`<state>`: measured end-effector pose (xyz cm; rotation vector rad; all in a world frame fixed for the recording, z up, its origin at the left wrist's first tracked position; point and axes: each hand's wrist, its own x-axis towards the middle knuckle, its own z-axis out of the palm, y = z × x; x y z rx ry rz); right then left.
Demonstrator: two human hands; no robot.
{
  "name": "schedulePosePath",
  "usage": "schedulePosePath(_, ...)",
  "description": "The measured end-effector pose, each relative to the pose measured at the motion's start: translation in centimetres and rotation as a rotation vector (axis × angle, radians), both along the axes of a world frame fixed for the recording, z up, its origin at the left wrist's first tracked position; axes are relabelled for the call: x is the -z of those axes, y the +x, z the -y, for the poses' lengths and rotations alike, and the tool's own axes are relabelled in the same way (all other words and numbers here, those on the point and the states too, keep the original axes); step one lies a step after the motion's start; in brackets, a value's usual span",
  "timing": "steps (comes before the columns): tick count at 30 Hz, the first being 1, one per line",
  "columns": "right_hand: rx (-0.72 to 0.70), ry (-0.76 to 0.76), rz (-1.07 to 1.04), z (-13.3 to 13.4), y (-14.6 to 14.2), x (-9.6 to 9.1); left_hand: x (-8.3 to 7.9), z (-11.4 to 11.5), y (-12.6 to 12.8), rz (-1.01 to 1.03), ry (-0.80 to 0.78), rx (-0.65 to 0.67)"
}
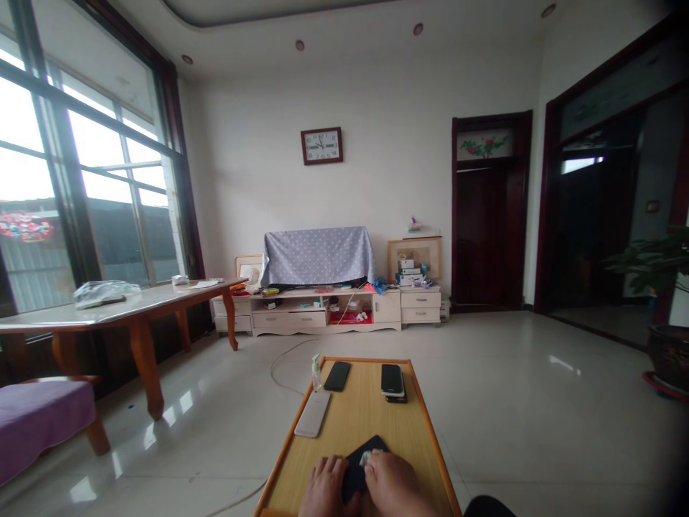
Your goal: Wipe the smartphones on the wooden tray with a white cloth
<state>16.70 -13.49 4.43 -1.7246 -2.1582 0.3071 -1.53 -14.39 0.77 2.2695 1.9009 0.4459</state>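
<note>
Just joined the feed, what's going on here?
A person seated at a low wooden table has both hands on a dark phone. The left hand rests against its edge, while the right hand presses a small white wipe onto it. Further along the table lie a pale phone, a black phone, a stacked pair of phones and a pump bottle.

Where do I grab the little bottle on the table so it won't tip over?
Hold the small bottle around its middle, coming from the left, past the edge of the table. It stands upright and narrow, so your hand should fit around it. The pale phone and black phone lie close on other sides.
</note>
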Motion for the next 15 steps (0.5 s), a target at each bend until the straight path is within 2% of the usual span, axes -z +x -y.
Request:
schedulePosePath(8,-0.055,0.046,-0.073,-0.7,0.4,2.5,-0.8,-0.8,0.6,-0.052,-0.065,-0.031)
schedulePosePath(15,-0.065,0.044,-0.091,-2.5,0.6,2.6,-2.1,-2.2,1.1,-0.045,-0.090,-0.036)
